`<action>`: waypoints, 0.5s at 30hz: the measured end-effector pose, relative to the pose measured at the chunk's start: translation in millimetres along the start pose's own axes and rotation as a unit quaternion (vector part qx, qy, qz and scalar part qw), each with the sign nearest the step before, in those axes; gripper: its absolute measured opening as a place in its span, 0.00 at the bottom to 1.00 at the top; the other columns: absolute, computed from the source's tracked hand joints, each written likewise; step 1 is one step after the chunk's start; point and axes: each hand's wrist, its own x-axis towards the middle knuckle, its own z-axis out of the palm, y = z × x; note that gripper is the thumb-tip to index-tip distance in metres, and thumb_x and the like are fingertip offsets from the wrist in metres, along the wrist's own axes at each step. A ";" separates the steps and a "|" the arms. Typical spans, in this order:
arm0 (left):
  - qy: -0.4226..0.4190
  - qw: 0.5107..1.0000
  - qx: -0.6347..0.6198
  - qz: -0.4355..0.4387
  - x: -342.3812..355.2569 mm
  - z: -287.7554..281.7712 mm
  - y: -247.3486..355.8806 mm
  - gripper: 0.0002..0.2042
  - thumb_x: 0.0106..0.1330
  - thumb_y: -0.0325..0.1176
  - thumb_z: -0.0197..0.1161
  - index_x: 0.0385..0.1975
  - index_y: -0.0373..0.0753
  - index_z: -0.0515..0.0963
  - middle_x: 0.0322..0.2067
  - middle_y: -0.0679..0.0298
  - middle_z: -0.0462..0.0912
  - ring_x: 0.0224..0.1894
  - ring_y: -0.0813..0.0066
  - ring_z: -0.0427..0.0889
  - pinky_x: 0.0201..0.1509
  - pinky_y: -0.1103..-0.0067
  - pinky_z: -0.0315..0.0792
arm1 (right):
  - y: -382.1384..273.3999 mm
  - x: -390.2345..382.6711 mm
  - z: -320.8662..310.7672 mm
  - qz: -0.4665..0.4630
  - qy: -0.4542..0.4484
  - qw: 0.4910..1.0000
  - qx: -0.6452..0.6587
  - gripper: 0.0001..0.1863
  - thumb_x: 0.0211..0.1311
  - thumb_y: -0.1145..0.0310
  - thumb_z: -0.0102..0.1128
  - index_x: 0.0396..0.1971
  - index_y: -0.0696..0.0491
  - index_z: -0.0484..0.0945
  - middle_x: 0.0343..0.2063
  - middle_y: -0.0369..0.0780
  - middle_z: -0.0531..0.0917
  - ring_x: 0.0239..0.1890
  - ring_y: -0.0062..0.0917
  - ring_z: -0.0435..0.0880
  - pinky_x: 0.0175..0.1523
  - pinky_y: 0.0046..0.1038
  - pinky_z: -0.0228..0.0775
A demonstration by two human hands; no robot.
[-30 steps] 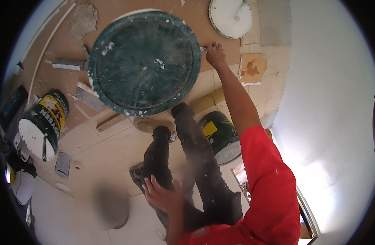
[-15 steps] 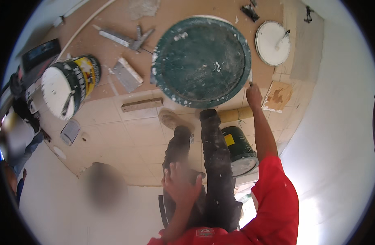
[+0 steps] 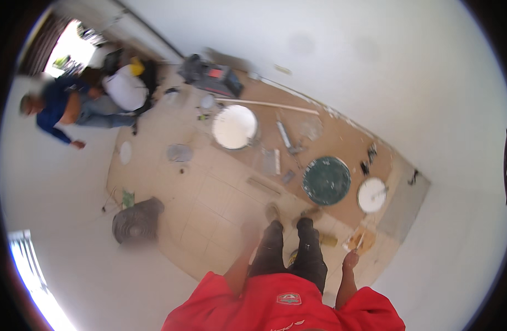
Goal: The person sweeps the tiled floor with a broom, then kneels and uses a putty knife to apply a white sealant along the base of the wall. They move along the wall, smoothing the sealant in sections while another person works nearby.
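Low in the head view, my right hand (image 3: 350, 259) is closed on a slim, light-coloured tool (image 3: 359, 243), probably a putty knife, seen over a square tan board (image 3: 353, 235) on the floor. My left hand (image 3: 251, 233) hangs beside my left leg, smeared by motion, so its fingers are unclear. Beyond my feet, a dark green round container (image 3: 326, 181) with white splatters stands on brown floor covering (image 3: 369, 220). To its right lies a white round lid or open paint container (image 3: 369, 198), with something thin resting across it.
A co-worker in blue (image 3: 60, 110) is at the upper left. A dark fan-like appliance (image 3: 136, 220) lies left of me. A large white-topped bucket (image 3: 231, 124), scattered tools (image 3: 284, 132), a long strip (image 3: 270, 105) and a dark machine (image 3: 212, 77) line the wall (image 3: 342, 55).
The view has risen away from the floor and widened, showing more walls and the co-worker. My right hand and tool have come away from the green container's rim.
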 end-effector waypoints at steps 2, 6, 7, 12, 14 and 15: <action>0.050 0.998 -0.030 -0.026 -8.2 -43.7 -36.4 0.29 0.64 0.42 0.66 0.58 0.29 0.68 0.45 0.46 0.82 0.48 0.51 0.82 0.54 0.63 0.75 | -38.6 3.6 -30.2 -0.085 0.059 0.994 -0.030 0.26 0.73 0.53 0.46 0.50 0.65 0.72 0.33 0.61 0.81 0.39 0.55 0.83 0.46 0.50 0.75; 0.177 0.941 -0.200 -0.207 -86.0 -106.0 -102.0 0.27 0.64 0.41 0.65 0.57 0.30 0.70 0.39 0.47 0.84 0.45 0.53 0.84 0.50 0.64 0.77 | -203.4 -45.6 -194.0 -0.001 -0.154 0.938 0.309 0.21 0.59 0.67 0.58 0.49 0.60 0.66 0.35 0.57 0.81 0.40 0.51 0.83 0.48 0.49 0.73; 0.186 0.935 -0.195 -0.230 -100.8 -131.7 -91.0 0.26 0.64 0.40 0.65 0.57 0.31 0.70 0.41 0.46 0.84 0.45 0.52 0.84 0.49 0.64 0.77 | -203.0 -27.4 -180.8 -0.058 -0.117 0.944 0.302 0.21 0.58 0.68 0.58 0.48 0.60 0.66 0.35 0.56 0.81 0.40 0.51 0.83 0.48 0.49 0.73; 0.203 0.919 -0.053 -0.334 -205.7 -141.6 -180.9 0.23 0.64 0.42 0.64 0.51 0.31 0.72 0.39 0.47 0.84 0.43 0.50 0.84 0.49 0.63 0.78 | -291.7 -29.1 -160.1 -0.320 0.049 0.898 0.297 0.20 0.55 0.71 0.62 0.45 0.59 0.65 0.27 0.47 0.80 0.28 0.44 0.82 0.40 0.44 0.75; 0.167 0.898 -0.088 -0.396 -238.7 -135.8 -232.9 0.18 0.65 0.43 0.63 0.41 0.32 0.76 0.32 0.50 0.84 0.34 0.55 0.84 0.38 0.63 0.79 | -328.5 -54.0 -144.5 -0.413 0.105 0.854 0.299 0.14 0.58 0.67 0.63 0.35 0.58 0.69 0.19 0.43 0.77 0.23 0.42 0.80 0.36 0.43 0.74; 0.115 0.869 -0.152 -0.457 -257.9 -143.2 -263.3 0.16 0.65 0.44 0.62 0.36 0.33 0.76 0.29 0.52 0.83 0.29 0.57 0.84 0.33 0.63 0.78 | -348.0 -72.3 -132.9 -0.412 0.057 0.858 0.301 0.13 0.59 0.65 0.63 0.32 0.57 0.71 0.17 0.42 0.76 0.23 0.42 0.79 0.36 0.43 0.74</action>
